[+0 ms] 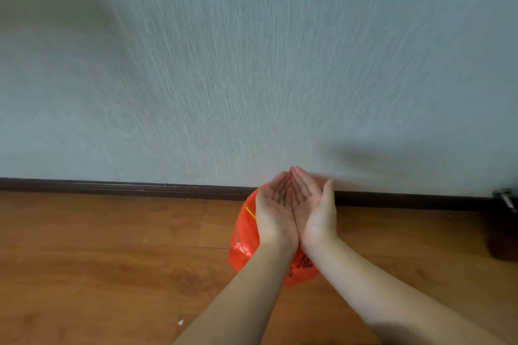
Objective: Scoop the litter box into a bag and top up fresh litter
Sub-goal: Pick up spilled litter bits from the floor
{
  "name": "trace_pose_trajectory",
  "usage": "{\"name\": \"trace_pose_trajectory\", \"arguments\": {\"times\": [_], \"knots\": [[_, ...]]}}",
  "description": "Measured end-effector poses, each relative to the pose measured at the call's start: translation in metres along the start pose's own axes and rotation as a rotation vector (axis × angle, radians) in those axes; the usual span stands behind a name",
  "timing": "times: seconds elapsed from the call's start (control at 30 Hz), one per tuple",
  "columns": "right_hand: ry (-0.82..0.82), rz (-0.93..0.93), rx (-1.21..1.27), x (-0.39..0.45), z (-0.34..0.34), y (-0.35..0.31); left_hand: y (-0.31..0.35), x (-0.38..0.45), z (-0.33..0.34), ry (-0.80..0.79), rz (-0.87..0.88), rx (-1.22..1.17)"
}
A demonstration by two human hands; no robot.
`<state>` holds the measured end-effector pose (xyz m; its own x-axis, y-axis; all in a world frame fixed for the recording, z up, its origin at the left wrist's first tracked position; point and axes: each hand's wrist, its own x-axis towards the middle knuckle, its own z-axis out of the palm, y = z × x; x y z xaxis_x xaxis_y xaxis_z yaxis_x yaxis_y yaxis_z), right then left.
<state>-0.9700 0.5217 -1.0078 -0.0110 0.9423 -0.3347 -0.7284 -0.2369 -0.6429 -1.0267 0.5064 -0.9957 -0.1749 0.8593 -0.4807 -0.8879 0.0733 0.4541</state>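
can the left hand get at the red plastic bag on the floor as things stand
Probably yes. The red plastic bag sits on the wooden floor directly under the left hand, nothing between them. But that hand is cupped palm up against the right hand, so it would need to separate first.

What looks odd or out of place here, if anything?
A small white scrap lies loose on the brown wooden floor, with pale crumbs along the dark baseboard. Both hands, left and right, are cupped together, palms up, above the orange plastic bag.
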Motion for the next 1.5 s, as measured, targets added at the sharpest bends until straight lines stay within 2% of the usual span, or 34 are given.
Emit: {"name": "trace_pose_trajectory", "arguments": {"times": [0.2, 0.47, 0.63, 0.83, 0.93, 1.07, 1.2, 1.33, 1.5], "knots": [[0.052, 0.013, -0.058, 0.008, -0.02, 0.017, -0.018, 0.009, -0.017, 0.064, 0.022, 0.125], [-0.035, 0.016, -0.162, 0.01, -0.032, 0.023, -0.025, 0.013, -0.024, 0.015, 0.07, 0.272], [0.013, -0.02, -0.336, 0.014, -0.038, 0.026, -0.025, 0.017, -0.041, -0.009, 0.1, 0.603], [0.082, 0.032, -0.5, 0.016, -0.05, 0.029, -0.013, 0.025, -0.054, 0.012, 0.075, 0.827], [0.067, 0.023, -0.569, 0.017, -0.053, 0.029, -0.007, 0.025, -0.054, 0.018, 0.131, 1.018], [0.054, -0.035, -0.679, 0.017, -0.051, 0.026, 0.0, 0.027, -0.054, -0.053, 0.25, 1.277], [0.02, -0.091, -0.95, 0.018, -0.047, 0.017, 0.006, 0.037, -0.056, -0.118, 0.401, 1.559], [0.046, -0.265, -1.598, 0.02, -0.051, 0.002, 0.011, 0.04, -0.065, -0.137, 0.517, 2.034], [0.042, -0.432, -1.878, 0.017, -0.057, -0.005, 0.018, 0.04, -0.075, -0.227, 0.615, 2.267]]}}
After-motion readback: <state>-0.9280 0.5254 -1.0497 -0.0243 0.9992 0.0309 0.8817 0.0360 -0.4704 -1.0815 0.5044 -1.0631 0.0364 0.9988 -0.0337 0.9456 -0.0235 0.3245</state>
